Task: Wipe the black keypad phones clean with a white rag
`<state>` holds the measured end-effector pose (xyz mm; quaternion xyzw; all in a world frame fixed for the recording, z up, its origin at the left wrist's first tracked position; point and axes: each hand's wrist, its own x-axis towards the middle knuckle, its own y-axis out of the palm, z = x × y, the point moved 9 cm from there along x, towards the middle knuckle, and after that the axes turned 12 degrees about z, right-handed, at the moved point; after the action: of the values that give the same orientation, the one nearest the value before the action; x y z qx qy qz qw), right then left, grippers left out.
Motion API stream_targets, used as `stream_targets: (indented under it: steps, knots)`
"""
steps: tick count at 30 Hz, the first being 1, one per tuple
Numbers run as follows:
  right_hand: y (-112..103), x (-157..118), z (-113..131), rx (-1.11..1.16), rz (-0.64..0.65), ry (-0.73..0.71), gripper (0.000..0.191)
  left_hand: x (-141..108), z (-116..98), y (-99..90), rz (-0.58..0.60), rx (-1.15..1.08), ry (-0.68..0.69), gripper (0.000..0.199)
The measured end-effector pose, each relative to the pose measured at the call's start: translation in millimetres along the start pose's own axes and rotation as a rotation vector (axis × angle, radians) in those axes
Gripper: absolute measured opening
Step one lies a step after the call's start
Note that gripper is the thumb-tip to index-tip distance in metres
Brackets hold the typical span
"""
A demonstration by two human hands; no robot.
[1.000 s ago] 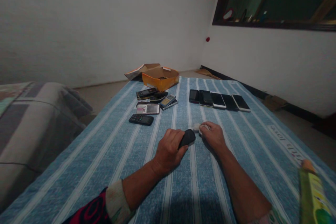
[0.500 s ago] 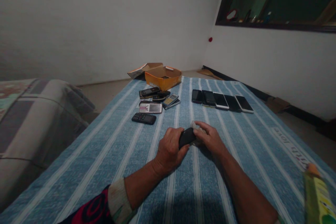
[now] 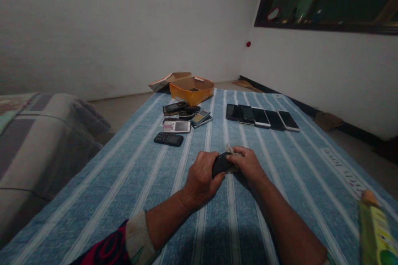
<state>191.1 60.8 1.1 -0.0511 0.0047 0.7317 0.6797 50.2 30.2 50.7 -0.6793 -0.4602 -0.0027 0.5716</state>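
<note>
My left hand is closed around one end of a small black mobile phone, held low over the striped cloth. At the phone's other end, my right hand pinches a pale whitish rag against it; most of the rag is hidden by the fingers. Beyond my left hand lie a black keypad phone and a white-and-pink keypad phone. A blue-grey phone rests on another one behind them.
Several phones line the right, ending with a white-framed one. An open orange box stands at the far end of the blue striped cloth. A bottle with an orange cap is at the lower right. A covered surface lies left.
My right fingers and the rag have shifted slightly over the black phone's end. My left grip is unchanged. The whole view has tilted a little.
</note>
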Motion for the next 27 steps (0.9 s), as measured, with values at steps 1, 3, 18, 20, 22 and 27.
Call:
stream_targets:
  steps: [1,3,18,20,22,27]
  knots:
    - [-0.3,-0.1,1.0,0.003,-0.006,-0.005,0.014,0.1,-0.1,0.1,0.000,0.001,0.001,0.033]
    - [-0.5,-0.6,2.2,0.018,-0.004,-0.010,0.013,0.5,0.0,0.3,0.002,0.000,0.002,0.033]
    - [1.2,0.5,-3.1,0.104,0.018,-0.004,0.011,1.3,0.6,0.4,0.011,-0.038,-0.006,0.029]
    - [1.7,-0.2,-1.0,0.104,0.039,-0.013,0.013,1.4,1.5,0.9,0.017,-0.041,-0.013,0.028]
    - [2.3,-0.6,0.4,0.096,0.053,-0.020,0.015,1.5,2.6,1.5,0.025,-0.045,-0.021,0.028]
    - [1.4,-0.1,-2.4,0.116,0.009,-0.003,0.011,1.1,3.8,3.1,0.033,-0.060,-0.031,0.031]
